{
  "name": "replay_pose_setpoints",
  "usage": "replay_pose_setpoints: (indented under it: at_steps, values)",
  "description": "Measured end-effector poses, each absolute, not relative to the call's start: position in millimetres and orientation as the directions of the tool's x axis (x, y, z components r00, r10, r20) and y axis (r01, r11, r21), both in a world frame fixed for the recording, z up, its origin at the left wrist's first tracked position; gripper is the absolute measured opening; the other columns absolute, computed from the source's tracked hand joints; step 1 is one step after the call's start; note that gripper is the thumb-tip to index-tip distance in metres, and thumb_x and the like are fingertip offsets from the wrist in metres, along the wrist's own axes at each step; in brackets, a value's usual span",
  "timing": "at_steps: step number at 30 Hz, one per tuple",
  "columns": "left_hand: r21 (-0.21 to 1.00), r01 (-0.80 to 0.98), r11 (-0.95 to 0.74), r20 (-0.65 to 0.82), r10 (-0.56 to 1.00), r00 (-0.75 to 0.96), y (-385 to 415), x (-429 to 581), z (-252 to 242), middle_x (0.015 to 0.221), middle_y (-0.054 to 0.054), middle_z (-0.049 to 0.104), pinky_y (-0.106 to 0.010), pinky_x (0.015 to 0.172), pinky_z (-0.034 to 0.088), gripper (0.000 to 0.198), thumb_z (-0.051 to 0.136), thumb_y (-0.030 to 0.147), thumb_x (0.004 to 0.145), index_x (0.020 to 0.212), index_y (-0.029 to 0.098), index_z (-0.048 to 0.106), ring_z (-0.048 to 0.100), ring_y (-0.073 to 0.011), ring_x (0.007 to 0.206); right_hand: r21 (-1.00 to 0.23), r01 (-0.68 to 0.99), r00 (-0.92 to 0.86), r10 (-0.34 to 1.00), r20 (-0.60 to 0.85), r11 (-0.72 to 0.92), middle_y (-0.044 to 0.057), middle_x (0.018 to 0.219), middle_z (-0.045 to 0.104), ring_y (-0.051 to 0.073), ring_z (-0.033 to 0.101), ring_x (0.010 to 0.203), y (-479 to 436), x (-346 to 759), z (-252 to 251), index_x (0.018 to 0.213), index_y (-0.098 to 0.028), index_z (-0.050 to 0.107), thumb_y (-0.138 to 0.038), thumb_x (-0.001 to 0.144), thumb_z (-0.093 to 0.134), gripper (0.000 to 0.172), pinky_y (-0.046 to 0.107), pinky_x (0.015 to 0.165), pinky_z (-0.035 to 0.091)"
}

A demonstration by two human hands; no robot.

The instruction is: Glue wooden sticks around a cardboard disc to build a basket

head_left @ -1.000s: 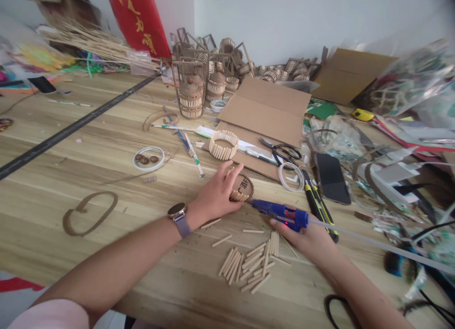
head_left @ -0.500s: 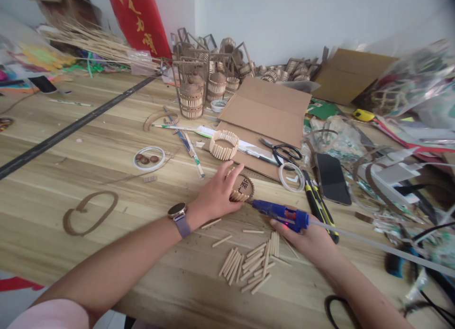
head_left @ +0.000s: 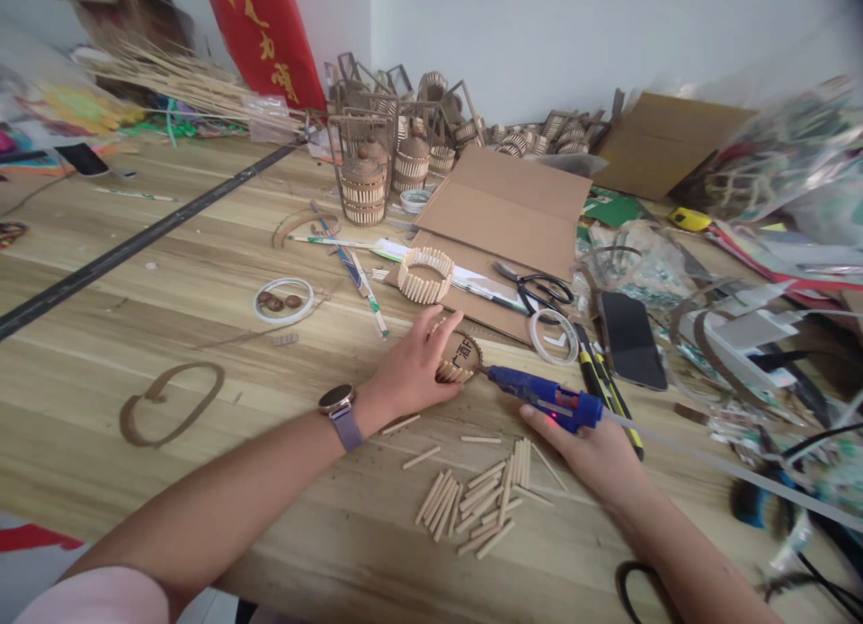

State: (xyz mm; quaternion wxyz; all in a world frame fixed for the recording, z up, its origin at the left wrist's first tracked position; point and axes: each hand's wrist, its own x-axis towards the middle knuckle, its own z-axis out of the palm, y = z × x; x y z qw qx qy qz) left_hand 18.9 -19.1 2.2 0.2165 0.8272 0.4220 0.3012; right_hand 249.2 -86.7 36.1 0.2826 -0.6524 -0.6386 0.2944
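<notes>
My left hand (head_left: 411,368), with a watch on its wrist, lies over a small round cardboard disc (head_left: 464,356) edged with short wooden sticks; the fingers curl on its near rim and hold it down on the wooden table (head_left: 202,336). My right hand (head_left: 593,453) grips a blue glue gun (head_left: 546,396). The gun's nozzle points left and touches the disc's right edge. A pile of short wooden sticks (head_left: 478,498) lies on the table between my two forearms.
A finished ring of sticks (head_left: 424,274) sits on folded cardboard (head_left: 505,219) behind the disc. Scissors (head_left: 536,290), a tape ring (head_left: 551,334), a yellow-black knife (head_left: 593,365) and a phone (head_left: 628,338) lie to the right. Small stick baskets (head_left: 378,170) stand at the back.
My right hand has shifted the glue gun a little to the right and up, its nozzle now at the disc's right edge. The left hand has stayed still.
</notes>
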Motion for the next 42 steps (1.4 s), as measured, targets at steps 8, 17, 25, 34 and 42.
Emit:
replay_pose_setpoints:
  at_steps: [8,17,25,34,42]
  values:
    - [0.618,0.525,-0.585,0.324,0.798,0.508,-20.4,18.1,5.0,0.147,-0.019,0.023,-0.052,0.104,0.044,0.097,0.079,0.022,0.065,0.143,0.024,0.022,0.045,-0.0347,0.129,-0.856,0.448,0.036,0.962,-0.272,-0.259,0.004,0.066,0.067,0.016,0.059,0.059,-80.1,262.8,26.1,0.075,-0.017,0.065,-0.062,0.073,0.063,0.045,0.026,0.054,0.045]
    - [0.638,0.520,-0.568,0.309,0.807,0.503,-21.4,18.0,6.8,0.147,-0.017,0.024,-0.052,0.105,0.042,0.094,0.078,0.021,0.066,0.143,0.024,0.024,0.046,-0.0335,0.127,-0.276,0.947,-0.073,0.947,0.314,0.165,0.010,0.079,0.068,0.026,0.061,0.074,-87.0,265.9,43.4,0.081,-0.020,0.066,-0.048,0.088,0.048,0.034,0.040,0.069,0.047]
    - [0.631,0.530,-0.566,0.291,0.806,0.515,-20.2,17.4,6.6,0.147,-0.018,0.024,-0.048,0.105,0.043,0.093,0.078,0.024,0.067,0.143,0.022,0.025,0.047,-0.0320,0.126,-0.030,0.685,-0.710,0.677,0.195,0.728,0.006,0.075,0.066,0.020,0.059,0.072,-110.5,211.3,43.3,0.085,-0.020,0.061,-0.012,0.094,0.042,0.022,0.032,0.063,0.047]
    - [0.625,0.530,-0.573,0.298,0.803,0.517,-20.1,17.4,6.4,0.147,-0.017,0.024,-0.050,0.106,0.041,0.094,0.079,0.024,0.067,0.143,0.025,0.022,0.047,-0.0317,0.126,0.049,0.720,-0.677,0.686,0.267,0.692,0.006,0.071,0.061,0.022,0.060,0.068,-104.2,211.1,27.9,0.094,-0.017,0.057,-0.008,0.089,0.041,0.019,0.032,0.061,0.047]
    - [0.634,0.514,-0.578,0.308,0.798,0.518,-18.9,17.8,3.7,0.147,-0.017,0.023,-0.053,0.107,0.038,0.095,0.079,0.024,0.067,0.143,0.026,0.022,0.043,-0.0335,0.129,-0.573,0.752,-0.351,0.934,0.072,0.327,-0.001,0.063,0.060,0.013,0.055,0.053,-82.6,226.5,52.4,0.082,-0.023,0.055,-0.022,0.083,0.048,0.007,0.023,0.049,0.042]
